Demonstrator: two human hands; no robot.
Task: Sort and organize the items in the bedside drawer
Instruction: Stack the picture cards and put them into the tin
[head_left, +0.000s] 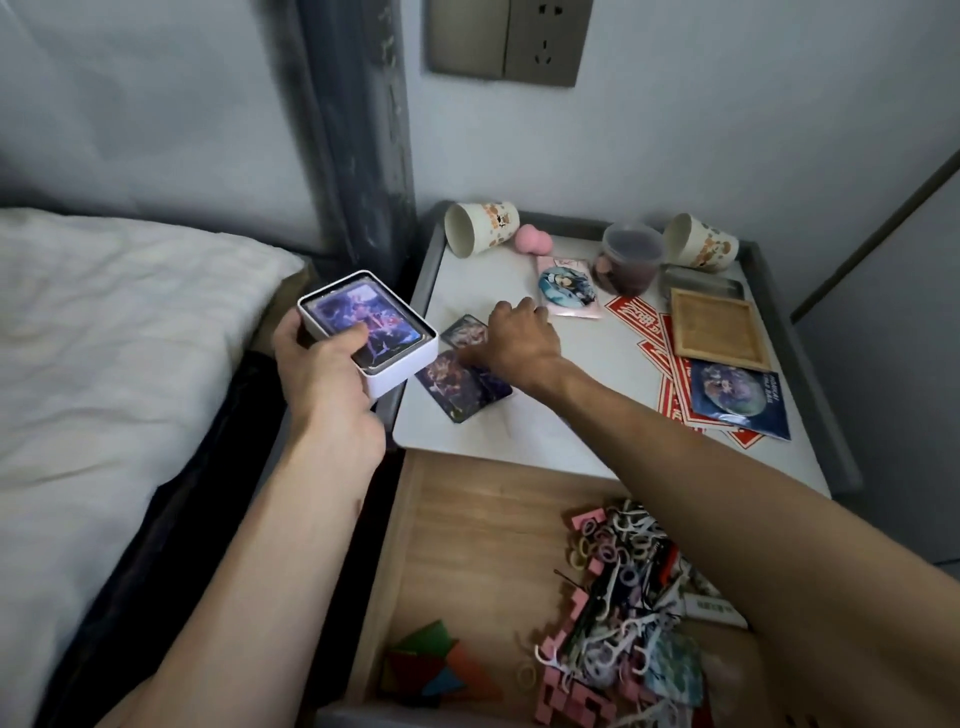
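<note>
My left hand (324, 379) holds a small white box (395, 371) with a purple picture card lying in it, just left of the bedside table. My right hand (519, 338) reaches over the white tabletop (561, 436) and presses its fingers on several dark picture cards (457, 387) spread near the table's left edge. Below, the wooden drawer (467, 545) stands pulled out. Its right half holds a jumble of pink foam pieces, hair ties and white floss picks (618, 597). Coloured flat triangles (431, 665) lie in its near left corner.
On the tabletop are two tipped paper cups (480, 226) (701, 249), a pink sponge (532, 239), a lidded plastic jar (631, 257), a round badge on a pink card (569, 286), red paper cuttings (670, 384), a wooden-framed board (719, 327) and a blue packet (743, 397). A bed (104, 338) lies left.
</note>
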